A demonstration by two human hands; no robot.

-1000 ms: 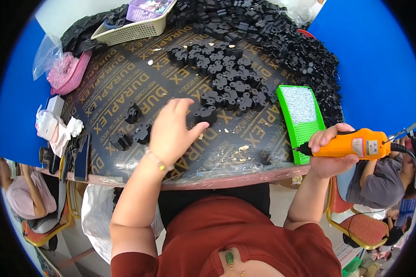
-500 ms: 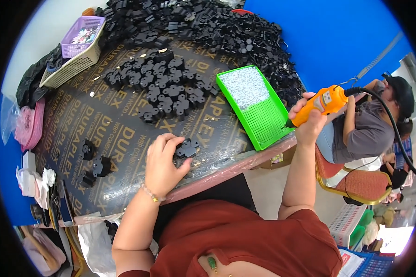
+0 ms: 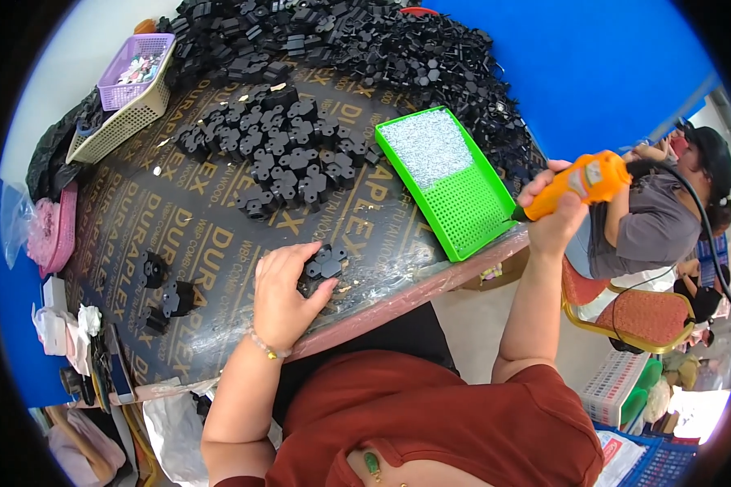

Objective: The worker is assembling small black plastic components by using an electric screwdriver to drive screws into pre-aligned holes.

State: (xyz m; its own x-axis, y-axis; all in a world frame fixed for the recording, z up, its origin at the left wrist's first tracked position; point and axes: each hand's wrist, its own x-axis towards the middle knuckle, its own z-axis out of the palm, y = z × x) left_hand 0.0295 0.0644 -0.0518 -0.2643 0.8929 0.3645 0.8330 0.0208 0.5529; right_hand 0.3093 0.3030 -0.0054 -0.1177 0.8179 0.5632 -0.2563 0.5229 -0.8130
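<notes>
My left hand rests on the table with thumb and fingers around a black plastic part, which has a hexagonal middle and small lobes. My right hand grips an orange electric screwdriver, its dark tip pointing down and left at the near right corner of a green tray. White-silver small pieces, probably screws, fill the far half of the tray; the near half shows its perforated grid. Whether a screw sits on the tip is too small to tell.
A cluster of black parts stands beyond my left hand, with a large black heap behind. Several more parts sit at the left. Baskets stand far left. The screwdriver's cable hangs at right, near a seated person.
The screwdriver and my right hand have shifted slightly right, with the tip still at the tray's near right corner. My left hand remains around the black part.
</notes>
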